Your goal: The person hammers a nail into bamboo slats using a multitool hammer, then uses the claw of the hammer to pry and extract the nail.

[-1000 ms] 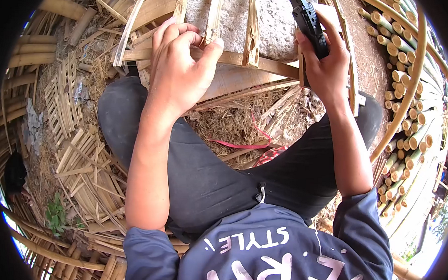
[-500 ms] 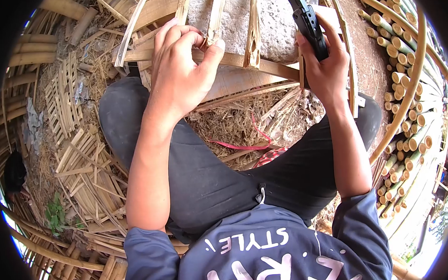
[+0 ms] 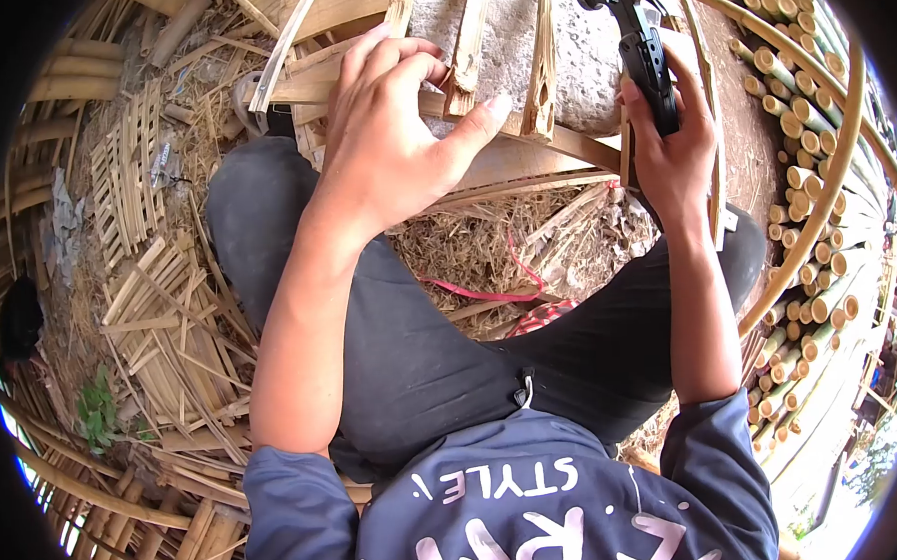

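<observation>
In my right hand is a black multi-tool hammer, its head pointing away from me and up to the left. My left hand hovers at the near edge of a bamboo frame, thumb and fingers apart. Between them is the near end of a split bamboo strip, which the hand does not grip. A second bamboo strip runs beside it to the right. Both strips lie across a bamboo crosspiece, over a rough grey stone block.
Stacked cut bamboo poles fill the right side, behind a long curved pole. Bamboo offcuts and a slatted bamboo piece litter the ground at left. A pink ribbon lies between my legs.
My left hand has opened away from the strip's end, thumb spreading to the right. The frame, stone and hammer sit slightly farther right in view; the hammer stays in my right hand.
</observation>
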